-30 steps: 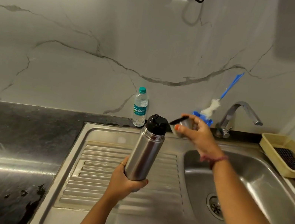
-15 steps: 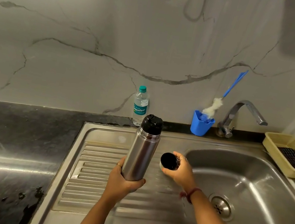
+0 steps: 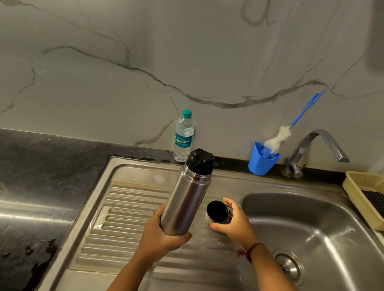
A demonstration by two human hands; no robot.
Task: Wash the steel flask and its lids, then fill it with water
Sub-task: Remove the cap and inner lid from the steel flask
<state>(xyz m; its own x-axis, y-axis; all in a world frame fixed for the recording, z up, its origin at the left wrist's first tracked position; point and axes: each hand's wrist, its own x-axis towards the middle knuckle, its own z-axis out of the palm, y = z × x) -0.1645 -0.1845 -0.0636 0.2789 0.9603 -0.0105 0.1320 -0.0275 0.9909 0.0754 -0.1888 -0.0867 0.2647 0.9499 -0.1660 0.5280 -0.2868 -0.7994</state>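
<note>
So the left hand [image 3: 163, 233] is wrapped around the bottom of the steel flask [image 3: 185, 202], holding it up above the ribbed drainboard [image 3: 128, 213], tilted a bit to the right at the top. The black inner lid [image 3: 200, 161] is on its neck. The right hand [image 3: 234, 222] has its fingers curled around the steel cup lid [image 3: 217, 212], which sits open side up with its dark inside showing, right down at the drainboard, just beside the flask's lower half and close to the rim of the sink basin [image 3: 334, 258]. Can't tell if the cup is actually touching the metal or a hair off it.

Room-wise: the drainboard is open to the left of the flask, all the way to its raised edge where the dark bench [image 3: 17, 167] starts. The basin sits to the right with the drain [image 3: 289, 265] at its bottom, and the tap [image 3: 317, 151] spout pointing right, well back from both hands.

Along the back wall edge there's a plastic water bottle [image 3: 183, 136] right behind the flask, a blue holder cup [image 3: 262, 159] with a bottle brush [image 3: 290, 128] leaning out of it, and a yellow tray [image 3: 365, 197] with a dark scrubber [image 3: 382, 205] at the far right corner.
</note>
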